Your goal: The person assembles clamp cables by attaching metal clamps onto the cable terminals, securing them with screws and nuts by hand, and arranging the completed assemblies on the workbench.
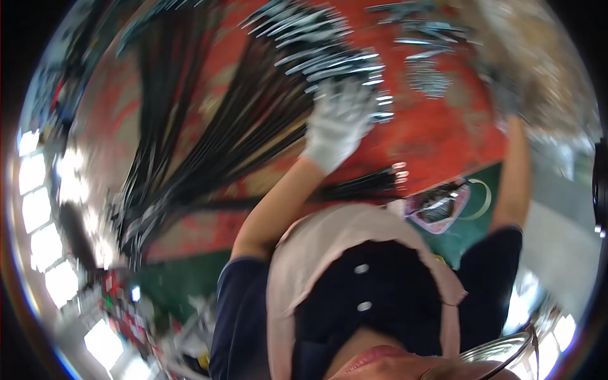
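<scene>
My left hand (341,120), in a white glove, rests palm down with fingers apart at the lower edge of a row of shiny metal-ended pieces (329,54). Long black strands (221,136) fan out to the left of it across a red surface (443,136). On the right side, my right hand (506,95) reaches up beside crumpled clear plastic (548,69); its fingers are smeared and partly lost against the plastic, so any hold is unclear.
Small metal pieces (429,77) lie in a pile between my hands, with more metal parts (424,31) above. Near my body are a pink-rimmed container (437,208) with dark contents and a pale ring (482,199). A shorter black bundle (361,185) lies along the near edge.
</scene>
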The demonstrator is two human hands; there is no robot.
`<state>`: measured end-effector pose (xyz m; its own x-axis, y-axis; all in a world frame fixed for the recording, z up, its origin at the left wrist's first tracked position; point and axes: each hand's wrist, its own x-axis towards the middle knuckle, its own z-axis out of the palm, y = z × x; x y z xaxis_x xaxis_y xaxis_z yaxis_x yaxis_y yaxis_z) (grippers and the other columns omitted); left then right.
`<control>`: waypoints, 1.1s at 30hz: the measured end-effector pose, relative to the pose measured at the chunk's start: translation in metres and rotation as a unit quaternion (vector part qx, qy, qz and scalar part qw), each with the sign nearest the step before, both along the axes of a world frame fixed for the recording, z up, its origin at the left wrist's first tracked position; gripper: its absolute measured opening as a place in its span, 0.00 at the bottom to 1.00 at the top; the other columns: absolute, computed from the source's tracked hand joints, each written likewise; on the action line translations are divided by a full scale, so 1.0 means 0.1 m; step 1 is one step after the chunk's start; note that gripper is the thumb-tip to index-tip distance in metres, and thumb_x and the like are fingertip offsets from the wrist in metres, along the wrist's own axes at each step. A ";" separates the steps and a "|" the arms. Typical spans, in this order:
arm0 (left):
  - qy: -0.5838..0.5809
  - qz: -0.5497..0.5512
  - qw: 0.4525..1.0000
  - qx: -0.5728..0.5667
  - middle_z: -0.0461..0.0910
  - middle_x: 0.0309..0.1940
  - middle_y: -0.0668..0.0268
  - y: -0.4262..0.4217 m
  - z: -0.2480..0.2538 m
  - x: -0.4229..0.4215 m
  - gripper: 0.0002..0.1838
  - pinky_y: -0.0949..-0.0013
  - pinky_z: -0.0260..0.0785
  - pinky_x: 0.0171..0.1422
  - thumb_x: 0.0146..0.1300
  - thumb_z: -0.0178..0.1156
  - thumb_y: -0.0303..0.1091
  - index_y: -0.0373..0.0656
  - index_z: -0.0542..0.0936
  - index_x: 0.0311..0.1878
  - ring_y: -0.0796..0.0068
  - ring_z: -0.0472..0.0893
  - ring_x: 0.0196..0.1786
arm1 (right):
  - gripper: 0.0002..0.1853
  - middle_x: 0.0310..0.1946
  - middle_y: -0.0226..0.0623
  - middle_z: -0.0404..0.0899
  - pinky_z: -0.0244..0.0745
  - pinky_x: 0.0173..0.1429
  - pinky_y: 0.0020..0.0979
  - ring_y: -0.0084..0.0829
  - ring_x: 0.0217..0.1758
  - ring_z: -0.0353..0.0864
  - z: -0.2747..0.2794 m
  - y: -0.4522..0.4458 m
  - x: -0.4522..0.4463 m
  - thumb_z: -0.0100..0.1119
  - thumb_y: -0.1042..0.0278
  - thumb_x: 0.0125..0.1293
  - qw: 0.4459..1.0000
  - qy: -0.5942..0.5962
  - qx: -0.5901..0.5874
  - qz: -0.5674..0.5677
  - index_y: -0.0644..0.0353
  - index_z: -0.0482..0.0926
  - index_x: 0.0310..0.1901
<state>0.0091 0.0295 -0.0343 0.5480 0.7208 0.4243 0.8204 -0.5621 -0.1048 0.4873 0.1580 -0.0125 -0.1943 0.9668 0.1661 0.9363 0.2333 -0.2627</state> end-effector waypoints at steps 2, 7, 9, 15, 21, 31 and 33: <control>-0.005 -0.001 0.999 -0.048 0.70 0.66 0.65 -0.08 0.08 -0.07 0.39 0.37 0.52 0.74 0.51 0.67 0.61 0.55 0.73 0.65 0.58 0.65 0.71 | 0.19 0.55 0.44 0.78 0.73 0.64 0.39 0.39 0.62 0.75 -0.47 0.01 0.74 0.55 0.71 0.67 0.995 0.085 0.041 0.025 0.61 0.77 0.60; -0.130 0.014 0.989 -0.064 0.75 0.61 0.67 -0.64 0.37 -0.54 0.33 0.45 0.56 0.74 0.50 0.70 0.51 0.55 0.78 0.61 0.57 0.71 0.66 | 0.22 0.65 0.43 0.69 0.77 0.64 0.36 0.37 0.67 0.72 -0.63 -1.04 0.85 0.53 0.70 0.74 0.978 0.183 0.101 -0.002 0.62 0.70 0.67; -0.073 0.109 0.983 -0.126 0.79 0.56 0.65 -0.95 0.55 -0.94 0.25 0.47 0.59 0.72 0.55 0.67 0.44 0.53 0.80 0.58 0.60 0.74 0.63 | 0.21 0.63 0.44 0.71 0.80 0.58 0.37 0.39 0.63 0.75 -0.66 -1.53 0.61 0.54 0.70 0.74 0.977 0.182 0.093 -0.067 0.62 0.70 0.66; 0.153 0.375 0.899 -0.165 0.79 0.46 0.69 -1.91 0.64 -2.65 0.14 0.57 0.68 0.57 0.57 0.57 0.34 0.52 0.82 0.48 0.66 0.77 0.52 | 0.24 0.51 0.42 0.75 0.81 0.49 0.36 0.37 0.51 0.80 -0.96 -2.52 -0.23 0.58 0.80 0.68 0.967 0.222 0.099 -0.071 0.47 0.74 0.64; 0.281 0.243 0.906 -0.202 0.79 0.47 0.68 -1.84 0.71 -3.28 0.14 0.56 0.68 0.57 0.54 0.58 0.33 0.49 0.81 0.46 0.64 0.77 0.53 | 0.15 0.33 0.29 0.71 0.66 0.37 0.25 0.23 0.32 0.70 -0.62 -2.24 -1.08 0.62 0.62 0.69 0.792 0.564 -0.030 -0.231 0.62 0.76 0.50; 0.009 -0.005 0.964 -0.267 0.82 0.45 0.66 -1.02 0.59 -1.31 0.08 0.58 0.72 0.50 0.51 0.63 0.32 0.46 0.79 0.36 0.61 0.81 0.47 | 0.14 0.38 0.28 0.79 0.74 0.44 0.25 0.19 0.38 0.77 0.06 -2.30 -1.92 0.65 0.64 0.69 0.661 0.732 0.010 -0.167 0.63 0.78 0.51; -0.058 -0.043 0.954 -0.291 0.83 0.42 0.66 -0.95 0.53 -0.78 0.09 0.60 0.74 0.45 0.51 0.61 0.28 0.47 0.81 0.38 0.62 0.83 0.42 | 0.19 0.39 0.29 0.78 0.74 0.46 0.25 0.21 0.38 0.76 0.00 -2.37 -1.82 0.65 0.63 0.68 0.714 0.673 -0.012 -0.193 0.62 0.75 0.55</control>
